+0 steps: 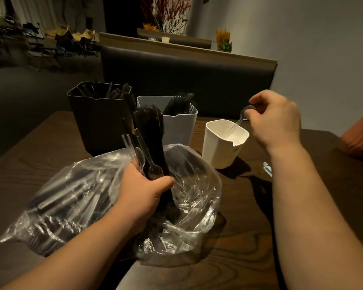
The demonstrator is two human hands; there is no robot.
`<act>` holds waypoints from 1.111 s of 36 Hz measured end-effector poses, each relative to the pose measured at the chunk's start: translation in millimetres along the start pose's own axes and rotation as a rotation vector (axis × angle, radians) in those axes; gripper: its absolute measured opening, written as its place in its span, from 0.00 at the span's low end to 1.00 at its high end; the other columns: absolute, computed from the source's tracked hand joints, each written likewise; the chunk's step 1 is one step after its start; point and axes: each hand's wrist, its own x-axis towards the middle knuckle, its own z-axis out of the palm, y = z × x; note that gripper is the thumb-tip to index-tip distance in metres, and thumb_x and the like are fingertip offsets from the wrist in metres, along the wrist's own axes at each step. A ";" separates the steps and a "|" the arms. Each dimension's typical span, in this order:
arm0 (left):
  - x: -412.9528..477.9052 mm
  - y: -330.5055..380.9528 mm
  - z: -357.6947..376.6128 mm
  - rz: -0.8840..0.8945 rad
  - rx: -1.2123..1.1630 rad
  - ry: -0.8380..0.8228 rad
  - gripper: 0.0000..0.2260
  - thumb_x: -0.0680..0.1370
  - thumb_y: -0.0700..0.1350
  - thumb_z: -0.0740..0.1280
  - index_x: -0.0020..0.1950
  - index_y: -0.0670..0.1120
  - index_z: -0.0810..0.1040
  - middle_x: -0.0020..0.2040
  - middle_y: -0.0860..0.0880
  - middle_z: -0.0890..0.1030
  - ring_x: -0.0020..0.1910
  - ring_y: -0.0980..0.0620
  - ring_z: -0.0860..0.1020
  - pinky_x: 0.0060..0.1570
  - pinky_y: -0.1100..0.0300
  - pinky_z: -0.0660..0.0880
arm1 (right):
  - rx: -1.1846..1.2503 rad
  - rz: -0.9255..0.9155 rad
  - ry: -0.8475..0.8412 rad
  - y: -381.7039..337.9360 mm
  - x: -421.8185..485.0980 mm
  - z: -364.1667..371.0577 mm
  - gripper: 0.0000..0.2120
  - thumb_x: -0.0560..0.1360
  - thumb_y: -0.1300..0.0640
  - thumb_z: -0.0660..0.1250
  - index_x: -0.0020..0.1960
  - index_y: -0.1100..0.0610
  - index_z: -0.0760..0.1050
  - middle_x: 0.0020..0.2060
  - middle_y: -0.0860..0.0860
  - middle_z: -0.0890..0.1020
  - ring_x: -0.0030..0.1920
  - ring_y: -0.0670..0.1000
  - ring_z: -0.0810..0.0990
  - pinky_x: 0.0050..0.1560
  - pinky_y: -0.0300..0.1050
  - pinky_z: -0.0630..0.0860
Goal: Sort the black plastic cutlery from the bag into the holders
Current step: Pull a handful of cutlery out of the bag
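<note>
A clear plastic bag (pixel 76 201) of cutlery lies open on the wooden table (pixel 245 237). My left hand (pixel 143 193) grips a mixed bundle of black cutlery (pixel 151 132) and clear spoons above the bag's mouth. My right hand (pixel 275 120) pinches a clear spoon (pixel 238 122) by its bowl, with the handle pointing down into the white holder (pixel 220 147). Behind stand a black holder (pixel 96 116) with dark cutlery and a grey holder (pixel 176 122) with black forks.
A dark bench back (pixel 187 80) runs behind the table. A small pale blue object (pixel 267 168) lies on the table beside my right forearm. An orange cushion (pixel 360 139) sits at the right edge.
</note>
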 end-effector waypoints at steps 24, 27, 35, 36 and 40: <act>6.8 -5.1 2.1 -0.023 -0.063 0.023 0.18 0.70 0.35 0.74 0.58 0.41 0.78 0.44 0.48 0.86 0.43 0.52 0.86 0.45 0.54 0.82 | 0.296 -0.332 -0.365 -112.8 -94.2 12.1 0.15 0.72 0.39 0.66 0.46 0.49 0.81 0.38 0.42 0.81 0.40 0.43 0.79 0.42 0.45 0.77; 1.8 2.0 2.1 -0.029 0.033 -0.015 0.11 0.84 0.42 0.58 0.44 0.42 0.76 0.31 0.46 0.80 0.28 0.55 0.80 0.28 0.64 0.77 | 0.164 -0.318 -0.408 -128.1 -120.3 22.4 0.15 0.71 0.36 0.69 0.48 0.46 0.80 0.42 0.41 0.79 0.44 0.44 0.77 0.45 0.43 0.77; 0.8 -4.1 3.7 -0.004 -0.092 0.046 0.08 0.83 0.39 0.59 0.47 0.44 0.76 0.37 0.48 0.80 0.32 0.59 0.80 0.31 0.67 0.77 | 0.307 -0.116 -0.309 -131.2 -136.0 34.0 0.14 0.70 0.47 0.77 0.54 0.47 0.78 0.44 0.40 0.78 0.46 0.41 0.77 0.48 0.39 0.76; -0.5 -2.0 3.6 -0.004 -0.077 0.053 0.08 0.84 0.36 0.58 0.49 0.39 0.76 0.37 0.46 0.80 0.33 0.58 0.81 0.31 0.66 0.77 | 0.314 -0.117 -0.309 -130.8 -135.5 34.8 0.13 0.71 0.49 0.77 0.52 0.47 0.79 0.44 0.40 0.78 0.46 0.42 0.77 0.49 0.42 0.77; 4.6 -9.5 2.5 0.032 -0.081 0.086 0.06 0.78 0.34 0.69 0.53 0.41 0.78 0.40 0.48 0.83 0.40 0.56 0.83 0.39 0.61 0.80 | 0.382 -0.039 -0.377 -127.9 -131.9 36.9 0.09 0.71 0.54 0.77 0.46 0.46 0.78 0.42 0.40 0.78 0.44 0.40 0.76 0.45 0.37 0.74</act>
